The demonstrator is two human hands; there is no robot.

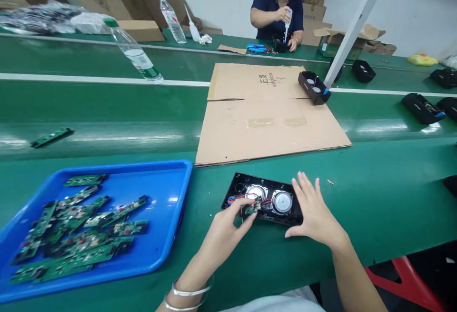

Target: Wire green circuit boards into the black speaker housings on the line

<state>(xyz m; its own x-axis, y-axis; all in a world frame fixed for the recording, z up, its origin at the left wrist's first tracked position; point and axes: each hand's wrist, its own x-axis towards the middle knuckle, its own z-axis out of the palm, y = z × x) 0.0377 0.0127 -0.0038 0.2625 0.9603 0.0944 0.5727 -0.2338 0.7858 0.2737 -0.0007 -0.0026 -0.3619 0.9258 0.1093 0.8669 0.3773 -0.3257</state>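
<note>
In front of me on the green table lies a black speaker housing (263,216) with two round silver speakers (283,202) inside. My left hand (228,228) pinches a small green circuit board (252,208) over the housing, between thumb and fingers. Red wires (266,201) run beside the board toward the speakers. At the housing's right end my right hand (316,212) is spread, its thumb and fingers around that edge and nothing held in it. Left of the housing is a blue tray (180,183) with several green circuit boards (74,216) piled in it.
Beyond the housing lies a flat cardboard sheet (271,135), with an open black speaker box (314,88) at its far right corner. A slanted white post (353,26) rises there. Bottles (134,52) stand at back left. A co-worker (276,12) holds a white bottle across the table.
</note>
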